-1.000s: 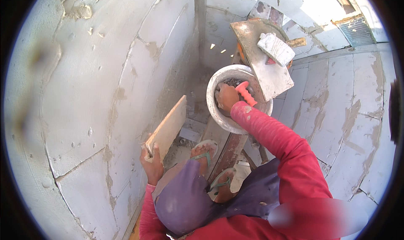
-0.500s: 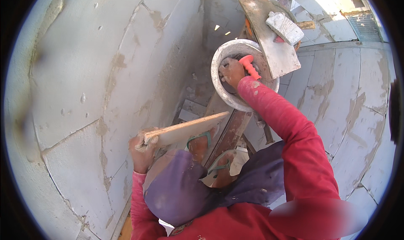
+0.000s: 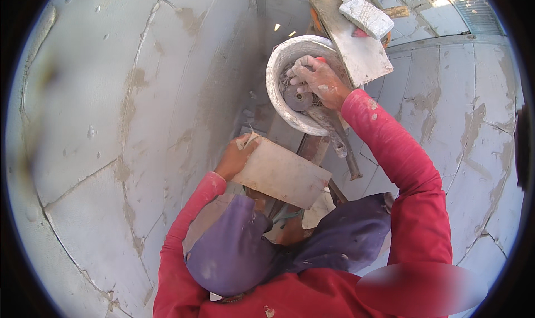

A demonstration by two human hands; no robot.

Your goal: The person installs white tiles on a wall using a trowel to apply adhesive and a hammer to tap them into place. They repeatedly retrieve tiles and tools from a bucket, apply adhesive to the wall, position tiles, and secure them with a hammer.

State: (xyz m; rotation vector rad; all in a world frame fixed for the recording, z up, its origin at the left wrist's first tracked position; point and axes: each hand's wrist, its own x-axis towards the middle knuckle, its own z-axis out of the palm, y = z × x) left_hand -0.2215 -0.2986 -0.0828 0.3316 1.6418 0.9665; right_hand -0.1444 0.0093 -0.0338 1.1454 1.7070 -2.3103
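My left hand (image 3: 237, 157) grips a flat rectangular wooden board (image 3: 284, 173) by its upper left corner. The board's broad pale face shows above my knees. Over a whitish, crusted bucket (image 3: 274, 89) is my right hand (image 3: 323, 81), its fingers loosely bent and apart, with nothing visible in them. Only the tip of a red-orange handle (image 3: 321, 59) shows behind this hand. Inside the bucket lie a grey round disc with a centre hole (image 3: 298, 99) and a tangle of thin nail-like pieces (image 3: 288, 77). What lies under my palm is hidden.
A stained panel (image 3: 362, 59) overhangs the bucket's right side, bearing a whitish block (image 3: 366, 16). A metal bar (image 3: 349, 159) slants beside the bucket. A plastered block wall (image 3: 167, 95) stands close on the left; another panelled surface (image 3: 440, 106) lies right.
My left hand has moved up and right, turning the board so its broad face shows. My right hand has shifted within the bucket and now covers most of the red-orange handle.
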